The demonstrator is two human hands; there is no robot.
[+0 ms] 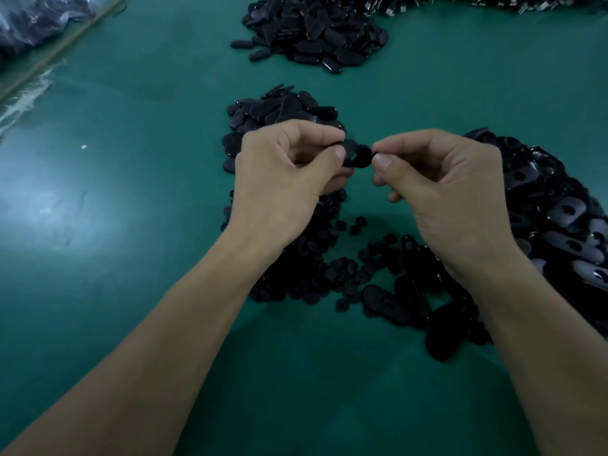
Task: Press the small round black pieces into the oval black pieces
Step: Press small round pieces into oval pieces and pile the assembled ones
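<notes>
**Head view.** At centre, a glossy oval black piece (pixel 357 156) is pinched at its two ends, by thumb and forefinger of the left hand (pixel 289 172) and of the right hand (pixel 441 189). Matte small round black pieces (pixel 306 258) are heaped toward 6 o'clock on the smooth green table (pixel 131 192). Smooth ovals are piled in a far heap (pixel 312 37) at 12 o'clock and in a near heap (pixel 283 110) just behind the left hand. A shiny heap (pixel 559 209) lies at 3 o'clock. A crinkled clear bag (pixel 33 21) lies at 10 o'clock.
</notes>
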